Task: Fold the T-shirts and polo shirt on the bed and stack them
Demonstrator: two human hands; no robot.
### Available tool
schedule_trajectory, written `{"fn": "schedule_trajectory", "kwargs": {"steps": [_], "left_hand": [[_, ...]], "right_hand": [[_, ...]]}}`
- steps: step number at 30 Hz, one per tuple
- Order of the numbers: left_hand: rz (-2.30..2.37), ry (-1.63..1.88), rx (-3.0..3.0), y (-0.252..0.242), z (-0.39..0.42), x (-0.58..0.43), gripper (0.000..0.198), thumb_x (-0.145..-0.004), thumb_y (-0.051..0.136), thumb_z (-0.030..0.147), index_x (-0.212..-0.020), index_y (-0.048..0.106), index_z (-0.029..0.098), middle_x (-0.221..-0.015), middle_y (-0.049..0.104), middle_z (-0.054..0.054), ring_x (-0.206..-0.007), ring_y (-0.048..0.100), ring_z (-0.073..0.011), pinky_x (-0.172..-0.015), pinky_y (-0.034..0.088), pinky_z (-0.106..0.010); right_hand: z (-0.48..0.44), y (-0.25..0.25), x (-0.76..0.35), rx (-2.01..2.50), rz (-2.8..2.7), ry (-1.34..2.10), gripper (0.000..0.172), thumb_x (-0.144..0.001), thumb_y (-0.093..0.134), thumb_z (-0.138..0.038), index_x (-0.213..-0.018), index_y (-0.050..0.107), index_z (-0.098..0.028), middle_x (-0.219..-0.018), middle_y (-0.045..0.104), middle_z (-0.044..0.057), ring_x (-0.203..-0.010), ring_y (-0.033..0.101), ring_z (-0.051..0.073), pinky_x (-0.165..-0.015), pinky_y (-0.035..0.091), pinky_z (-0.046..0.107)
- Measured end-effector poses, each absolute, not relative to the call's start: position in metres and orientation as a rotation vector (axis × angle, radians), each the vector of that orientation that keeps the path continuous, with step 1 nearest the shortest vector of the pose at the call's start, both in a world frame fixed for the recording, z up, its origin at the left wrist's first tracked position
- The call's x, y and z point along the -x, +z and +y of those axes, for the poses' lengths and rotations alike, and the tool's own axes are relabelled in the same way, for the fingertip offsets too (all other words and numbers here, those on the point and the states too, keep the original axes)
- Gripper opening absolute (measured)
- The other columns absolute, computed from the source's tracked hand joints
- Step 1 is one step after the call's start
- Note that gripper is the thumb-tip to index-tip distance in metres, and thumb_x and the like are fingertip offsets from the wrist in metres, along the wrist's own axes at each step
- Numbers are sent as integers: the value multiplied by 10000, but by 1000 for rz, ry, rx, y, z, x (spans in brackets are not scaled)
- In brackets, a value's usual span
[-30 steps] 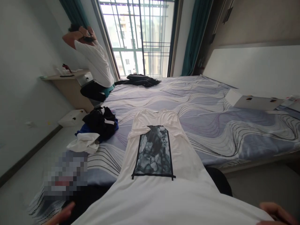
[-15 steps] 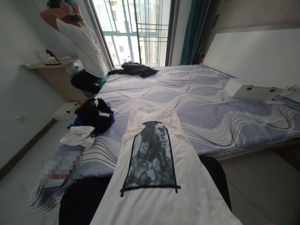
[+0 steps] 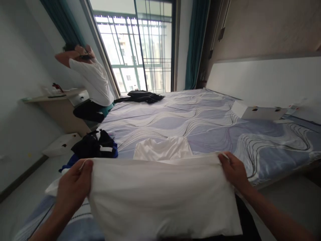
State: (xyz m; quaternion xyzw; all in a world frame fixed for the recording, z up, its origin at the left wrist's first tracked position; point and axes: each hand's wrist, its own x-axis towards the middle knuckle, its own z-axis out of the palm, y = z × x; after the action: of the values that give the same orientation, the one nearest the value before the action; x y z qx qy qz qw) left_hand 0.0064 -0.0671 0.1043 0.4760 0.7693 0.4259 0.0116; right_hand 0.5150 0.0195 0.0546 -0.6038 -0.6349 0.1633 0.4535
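A white T-shirt (image 3: 160,194) is stretched between my two hands, its hem raised in front of me. My left hand (image 3: 75,182) pinches the left corner of the hem. At the right corner, my right hand (image 3: 233,170) is closed on the cloth. Beyond the lifted part, the shirt's collar end lies flat on the bed. The raised cloth hides the dark print on its front.
The patterned bedsheet (image 3: 200,124) spreads ahead. Black and blue clothes (image 3: 94,145) are heaped at the left edge. A white box (image 3: 260,112) stands at right, a black garment (image 3: 142,96) at the far edge. A person (image 3: 92,83) sits by a desk (image 3: 52,98).
Both my hands have come into view holding the hem. The shirt's lower part has been lifted and folded up towards the collar, covering the print. My view has tilted upward.
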Motion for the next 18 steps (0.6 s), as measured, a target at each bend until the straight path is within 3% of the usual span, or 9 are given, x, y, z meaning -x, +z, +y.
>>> {"fn": "schedule_trajectory", "kwargs": {"steps": [3,7,14,18], "left_hand": [[2202,1329,-1613,103,21,0,419,-885,445,560,-909,664,204,-702,619,27,-681,563,-157,-621,431,-234],[2201,1138,-1641,63,109,19,406,-890,387,521,-844,623,194,-792,676,-29,-773,616,-189,-694,449,-253],[2387,923,-1516,2,193,32,399,-915,341,451,-921,654,203,-997,742,-107,-937,672,-245,-770,465,-297],[2505,760,-1379,-14,211,31,454,-861,453,484,-1044,668,129,-993,745,-182,-919,693,-301,-747,495,-347]], "right_hand": [[94,41,-499,1419,-1673,359,454,-947,425,-601,-880,651,-212,-724,668,15,-684,605,194,-660,434,265],[173,12,-486,1548,-1829,329,385,-971,391,-499,-896,642,-217,-770,699,44,-741,636,221,-696,411,276],[263,-25,-468,1815,-1834,358,410,-1012,339,-463,-896,649,-222,-877,725,75,-874,656,232,-726,392,270],[289,-42,-454,1985,-1805,448,477,-1012,352,-498,-1153,651,-155,-1045,724,147,-991,666,258,-769,431,288]]}}
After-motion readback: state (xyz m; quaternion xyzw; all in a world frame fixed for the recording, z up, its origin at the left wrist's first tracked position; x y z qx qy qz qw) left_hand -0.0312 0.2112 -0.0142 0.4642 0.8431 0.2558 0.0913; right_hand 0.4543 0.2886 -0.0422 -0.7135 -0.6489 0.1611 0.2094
